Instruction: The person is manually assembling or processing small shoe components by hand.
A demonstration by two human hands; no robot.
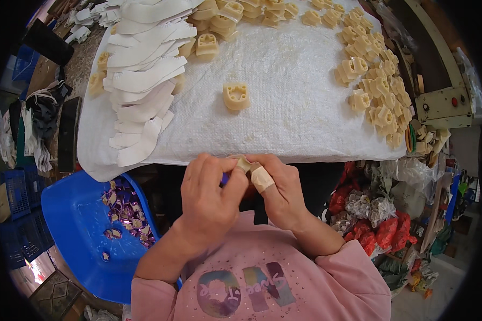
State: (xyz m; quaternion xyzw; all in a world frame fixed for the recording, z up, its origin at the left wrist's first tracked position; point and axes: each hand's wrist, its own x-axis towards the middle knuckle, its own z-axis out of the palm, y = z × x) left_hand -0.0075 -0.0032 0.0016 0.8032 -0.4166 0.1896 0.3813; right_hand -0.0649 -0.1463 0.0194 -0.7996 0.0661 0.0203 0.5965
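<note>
Just off the table's near edge, my left hand [208,195] and my right hand [284,187] meet, both closed on one small cream-coloured piece [244,164]. My fingers cover most of it, so its full shape is hidden. A bit of shiny purple [225,178] shows beside my left fingers; what it belongs to I cannot make out. Beige tape [262,178] wraps a digit of my right hand. Beyond the hands, a single cream moulded block [236,96] with holes in its top sits on the white woven cloth [284,125].
Overlapping white strips [144,80] lie along the table's left. Several cream blocks [383,91] are heaped at the right, others [225,16] at the back. A blue tub [85,241] with purple-and-cream pieces [126,208] stands lower left. Red plastic bags [385,232] lie at the right.
</note>
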